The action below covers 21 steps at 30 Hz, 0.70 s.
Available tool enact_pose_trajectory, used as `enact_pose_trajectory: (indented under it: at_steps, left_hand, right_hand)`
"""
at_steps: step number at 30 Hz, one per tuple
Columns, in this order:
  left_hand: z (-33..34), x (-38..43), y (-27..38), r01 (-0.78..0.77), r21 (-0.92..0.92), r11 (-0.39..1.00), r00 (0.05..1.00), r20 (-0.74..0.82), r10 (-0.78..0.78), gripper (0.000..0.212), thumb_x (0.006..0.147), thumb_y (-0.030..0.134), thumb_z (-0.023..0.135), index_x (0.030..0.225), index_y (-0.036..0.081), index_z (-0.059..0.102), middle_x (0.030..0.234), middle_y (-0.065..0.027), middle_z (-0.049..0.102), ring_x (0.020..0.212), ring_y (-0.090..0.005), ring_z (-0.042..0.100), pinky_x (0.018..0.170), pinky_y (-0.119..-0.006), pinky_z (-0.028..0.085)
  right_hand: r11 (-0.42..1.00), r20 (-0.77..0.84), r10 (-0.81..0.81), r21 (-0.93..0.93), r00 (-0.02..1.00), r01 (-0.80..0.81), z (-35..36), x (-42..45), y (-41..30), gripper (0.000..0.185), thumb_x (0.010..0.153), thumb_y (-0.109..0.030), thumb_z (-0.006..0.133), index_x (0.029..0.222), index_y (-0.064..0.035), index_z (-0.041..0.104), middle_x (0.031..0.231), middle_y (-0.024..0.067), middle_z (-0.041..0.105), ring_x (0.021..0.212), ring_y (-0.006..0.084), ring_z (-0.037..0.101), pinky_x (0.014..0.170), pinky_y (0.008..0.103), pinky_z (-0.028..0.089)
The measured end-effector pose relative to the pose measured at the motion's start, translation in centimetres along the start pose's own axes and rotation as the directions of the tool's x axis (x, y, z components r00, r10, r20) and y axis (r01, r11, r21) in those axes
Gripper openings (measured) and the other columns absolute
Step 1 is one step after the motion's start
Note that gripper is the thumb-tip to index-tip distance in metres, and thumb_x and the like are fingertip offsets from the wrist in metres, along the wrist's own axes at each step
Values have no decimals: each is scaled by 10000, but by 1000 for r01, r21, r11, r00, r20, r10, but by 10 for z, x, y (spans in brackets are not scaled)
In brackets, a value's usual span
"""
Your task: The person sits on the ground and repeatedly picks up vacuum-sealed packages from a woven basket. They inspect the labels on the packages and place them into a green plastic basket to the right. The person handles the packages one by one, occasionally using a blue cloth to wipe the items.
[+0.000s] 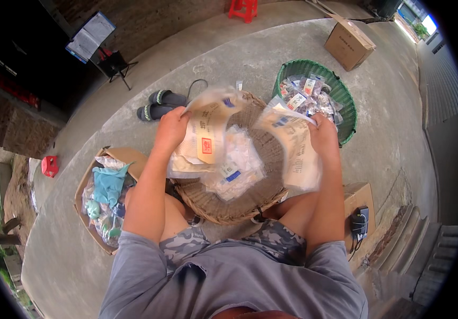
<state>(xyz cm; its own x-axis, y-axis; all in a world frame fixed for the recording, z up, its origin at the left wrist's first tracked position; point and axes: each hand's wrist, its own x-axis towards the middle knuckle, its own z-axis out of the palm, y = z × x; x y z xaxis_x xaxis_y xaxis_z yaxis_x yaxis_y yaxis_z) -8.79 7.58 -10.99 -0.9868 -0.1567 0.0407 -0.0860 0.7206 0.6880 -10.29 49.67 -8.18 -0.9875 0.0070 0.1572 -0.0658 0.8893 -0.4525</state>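
Observation:
Gripped in my left hand (pixel 173 127) is a clear plastic packaging bag (pixel 201 131) with a printed label, blurred at its upper end. My right hand (pixel 325 133) pinches the edge of another printed clear bag (pixel 297 149), apart from the first. Both bags hang over a round wicker basket (pixel 262 159) between my legs. On the basket lies a loose pile of flat clear bags (pixel 233 167), one showing a blue printed patch. Whether the held bags contain anything besides flat paper, I cannot tell.
Beyond my right hand stands a green woven basket (pixel 346 107) holding several filled packets (pixel 302 95). An open carton (pixel 81 199) with a teal cloth (pixel 109 183) is at left. Black slippers (pixel 161 104), a closed carton (pixel 348 44) and a box bearing a black adapter (pixel 359 223) surround me.

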Motion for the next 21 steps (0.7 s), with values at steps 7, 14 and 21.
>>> enact_pose_trajectory:
  at_steps: [7,14,21]
  left_hand:
    - [1,8,-5,236,-818,524,971,189,-143,303,1009,238,599,1190,3,660,1060,-138,741,905,-310,710,849,-376,546]
    - [-40,-11,9,345,-917,-198,927,299,227,482,1026,328,589,1402,37,512,1194,-107,679,964,-231,642,857,-400,538]
    - [-46,-3,18,213,-971,104,849,237,473,536,1006,387,605,1374,3,538,1098,-117,700,742,-201,627,610,-337,527]
  right_hand:
    - [-13,274,73,962,959,-274,-24,-6,-20,225,1029,-235,558,1040,-32,654,859,83,669,664,186,617,617,329,489]
    - [-680,-299,-377,732,877,-42,-46,2,10,204,1016,-218,521,1141,-62,478,697,26,424,517,132,404,545,281,319]
    - [-554,-197,-355,832,914,-37,-51,-5,13,273,1026,-259,495,1154,-18,483,694,33,424,529,148,402,549,286,352]
